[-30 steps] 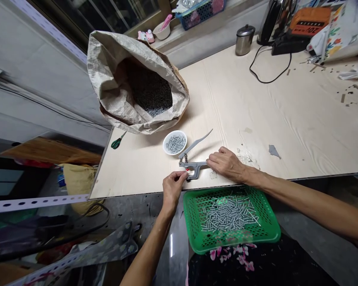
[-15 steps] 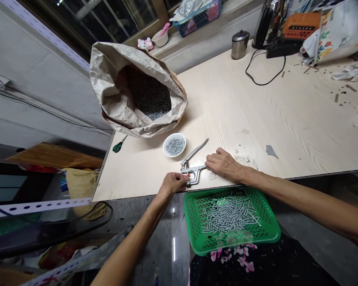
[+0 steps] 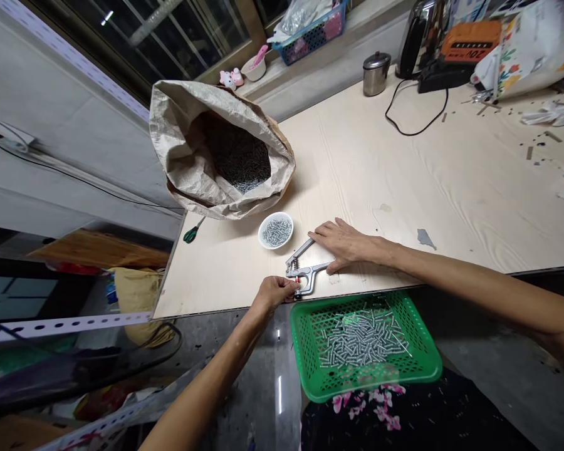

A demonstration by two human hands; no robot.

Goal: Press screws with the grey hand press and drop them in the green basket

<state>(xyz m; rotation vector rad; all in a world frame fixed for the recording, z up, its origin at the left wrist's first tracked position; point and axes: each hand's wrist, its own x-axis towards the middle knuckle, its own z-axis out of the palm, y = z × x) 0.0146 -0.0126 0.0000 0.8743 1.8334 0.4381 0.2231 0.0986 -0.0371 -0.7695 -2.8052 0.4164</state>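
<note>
A pair of silver snap pliers (image 3: 311,270) with a red part at its jaw lies near the table's front edge, handles spread. My right hand (image 3: 342,243) grips them, fingers over the upper handle and thumb by the lower one. At the jaw, my left hand (image 3: 277,291) is closed in a pinch; whatever is between its fingertips is too small to make out. Just behind the pliers stands a white bowl (image 3: 262,238) of small silver spring-like pieces. Below the table edge, a green plastic basket (image 3: 305,385) holds many similar silver pieces.
A large open woven sack (image 3: 169,144) of dark and silver small pieces stands on the table (image 3: 357,169) at the back left. Green-handled scissors (image 3: 191,234) lie by the left edge. A metal canister (image 3: 376,74), a cable and a flowered bag (image 3: 536,50) are at the back right.
My right hand has shifted up and opened wider, its fingers now reaching the upper handle of the pliers. My left hand stays at the jaw. The view has tilted slightly.
</note>
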